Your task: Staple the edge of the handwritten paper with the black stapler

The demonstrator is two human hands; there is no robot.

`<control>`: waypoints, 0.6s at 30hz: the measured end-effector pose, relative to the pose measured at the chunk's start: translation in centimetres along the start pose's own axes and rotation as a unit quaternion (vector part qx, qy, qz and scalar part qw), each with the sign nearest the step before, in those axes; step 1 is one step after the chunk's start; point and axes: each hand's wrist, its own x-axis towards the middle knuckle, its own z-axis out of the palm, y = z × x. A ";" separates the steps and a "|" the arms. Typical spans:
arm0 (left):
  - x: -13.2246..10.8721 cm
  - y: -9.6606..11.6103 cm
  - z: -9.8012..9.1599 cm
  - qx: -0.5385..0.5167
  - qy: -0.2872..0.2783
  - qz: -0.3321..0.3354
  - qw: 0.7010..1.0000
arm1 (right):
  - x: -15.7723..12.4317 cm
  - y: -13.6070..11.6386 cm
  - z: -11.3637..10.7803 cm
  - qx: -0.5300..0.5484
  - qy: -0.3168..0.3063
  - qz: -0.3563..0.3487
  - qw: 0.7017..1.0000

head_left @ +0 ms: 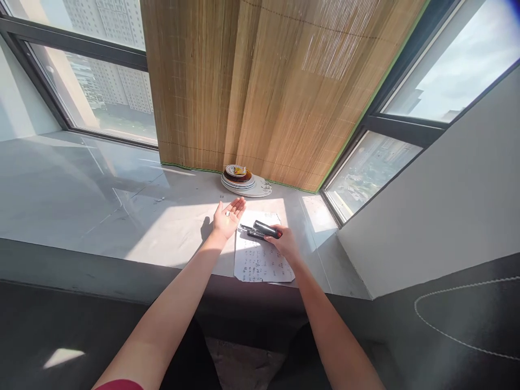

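Note:
My left hand point(227, 216) lies palm up and open over the window ledge, with a small pale piece point(227, 213) resting in the palm. My right hand point(284, 242) grips the back end of a black stapler point(266, 229), which is swung open so its lower arm point(248, 229) points left. The stapler sits over a white sheet of paper point(260, 260) covered in handwriting, lying flat on the ledge just right of my left hand.
A stack of white plates point(246, 184) with a small dish on top stands at the back against a bamboo blind point(264, 81). The grey marble ledge point(101, 200) runs far to the left. Windows flank the blind; a white wall point(439, 206) closes the right.

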 end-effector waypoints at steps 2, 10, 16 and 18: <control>-0.2 0.0 0.4 -0.010 0.002 -0.009 1.000 | 0.0 -1.5 0.3 -0.029 0.057 -0.066 0.996; -1.1 0.0 0.9 0.042 -0.082 -0.028 0.995 | 4.1 -8.4 8.9 -0.113 0.001 -0.272 0.955; -1.1 0.1 0.8 0.057 -0.085 -0.021 0.995 | 6.3 -8.3 10.5 -0.093 -0.010 -0.262 0.961; -0.8 0.1 0.5 0.057 -0.072 -0.006 0.996 | 6.0 -7.3 8.6 -0.048 0.014 -0.260 0.964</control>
